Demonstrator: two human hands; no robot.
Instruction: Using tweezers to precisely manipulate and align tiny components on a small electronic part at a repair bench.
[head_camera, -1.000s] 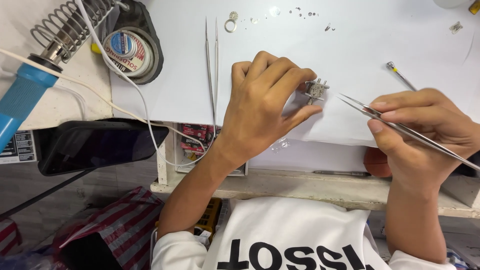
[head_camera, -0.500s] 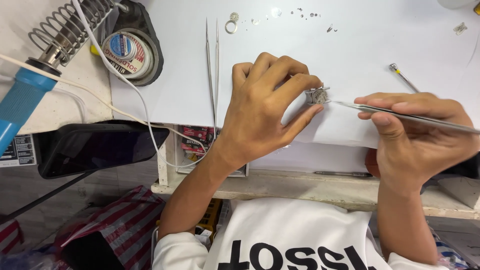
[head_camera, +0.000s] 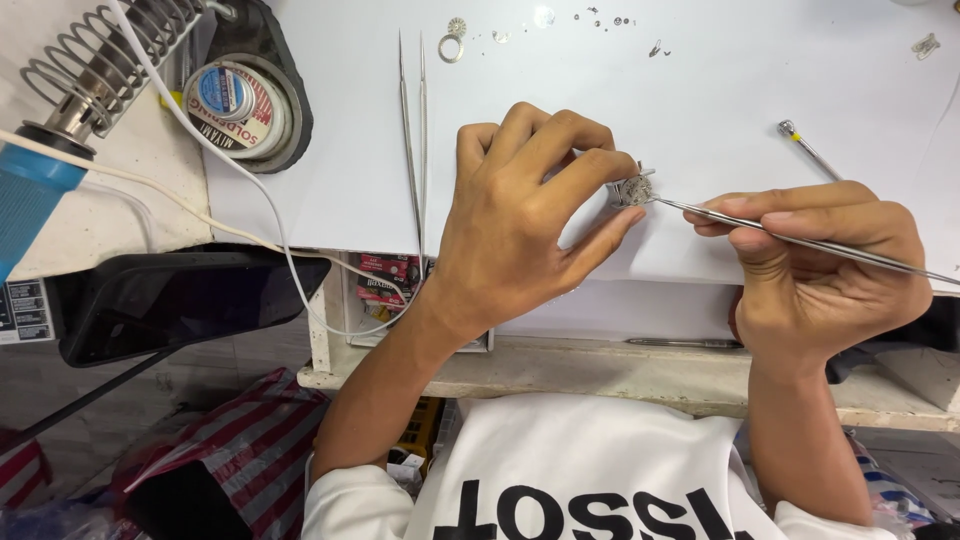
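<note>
Right hand (head_camera: 820, 270), pinched on thin steel tweezers (head_camera: 800, 240), has swung their tips into the small silvery watch movement (head_camera: 632, 188) gripped by left hand (head_camera: 520, 215) — delicate contact begins.

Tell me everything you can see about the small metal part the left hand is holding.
The small metal mechanism is a tiny silvery piece with what look like gear-like edges, probably a watch movement; finer detail is too small to tell. It sits over the white paper sheet, pinched between the left hand's fingertips, mostly hidden by them. The tip of the tweezers held in the right hand touches its right side.
</note>
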